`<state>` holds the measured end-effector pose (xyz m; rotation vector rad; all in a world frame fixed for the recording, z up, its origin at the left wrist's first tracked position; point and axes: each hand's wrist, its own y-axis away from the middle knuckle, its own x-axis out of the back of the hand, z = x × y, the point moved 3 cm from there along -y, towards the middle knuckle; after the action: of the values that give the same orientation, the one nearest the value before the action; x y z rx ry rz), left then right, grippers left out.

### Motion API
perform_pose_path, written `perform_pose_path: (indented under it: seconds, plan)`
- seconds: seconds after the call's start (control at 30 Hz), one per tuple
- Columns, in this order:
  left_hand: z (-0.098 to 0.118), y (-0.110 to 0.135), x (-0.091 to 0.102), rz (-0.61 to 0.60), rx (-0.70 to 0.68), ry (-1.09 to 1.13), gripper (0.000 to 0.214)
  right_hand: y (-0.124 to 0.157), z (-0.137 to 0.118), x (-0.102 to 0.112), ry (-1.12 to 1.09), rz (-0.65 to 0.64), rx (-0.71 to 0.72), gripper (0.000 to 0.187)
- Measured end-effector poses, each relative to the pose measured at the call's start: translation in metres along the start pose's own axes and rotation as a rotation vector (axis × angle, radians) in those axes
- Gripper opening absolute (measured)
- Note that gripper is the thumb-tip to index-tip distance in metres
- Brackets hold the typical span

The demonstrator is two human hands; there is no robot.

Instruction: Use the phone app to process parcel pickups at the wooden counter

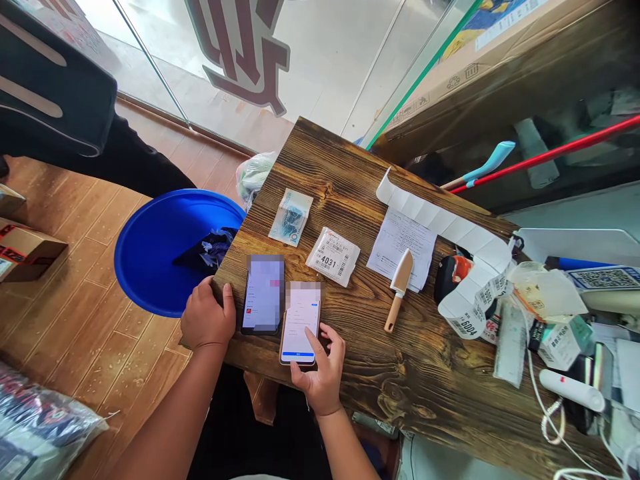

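Two phones lie side by side on the dark wooden table (pixel 425 373), near its front left corner. Over the lower part of the right-hand phone (pixel 299 333), my right hand (pixel 323 373) has its index finger out on the lit screen. Its thumb is by the phone's bottom edge and its other fingers curl loosely. My left hand (pixel 207 320) rests on the table edge, fingers apart and empty, left of the other phone (pixel 263 297). Beyond the phones lie a blue banknote (pixel 291 217) and a folded label marked 4031 (pixel 333 257).
A sheathed knife (pixel 400 290) lies on a printed sheet (pixel 390 240). A label strip (pixel 440 220) curls right toward a tape dispenser (pixel 447 277) and clutter. Left of the table are a blue bin (pixel 145 257), a person's leg (pixel 145 163) and a carton (pixel 30 250).
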<state>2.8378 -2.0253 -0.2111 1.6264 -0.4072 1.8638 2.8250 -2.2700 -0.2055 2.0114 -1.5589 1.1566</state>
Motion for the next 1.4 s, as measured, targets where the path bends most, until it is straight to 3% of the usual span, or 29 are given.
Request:
perform_pose_path:
  seconds: [1.4]
  plan:
    - [-0.003, 0.0017, -0.0001, 0.011, -0.008, -0.007, 0.05, 0.0008, 0.0005, -0.0005, -0.012, 0.013, 0.005, 0.046]
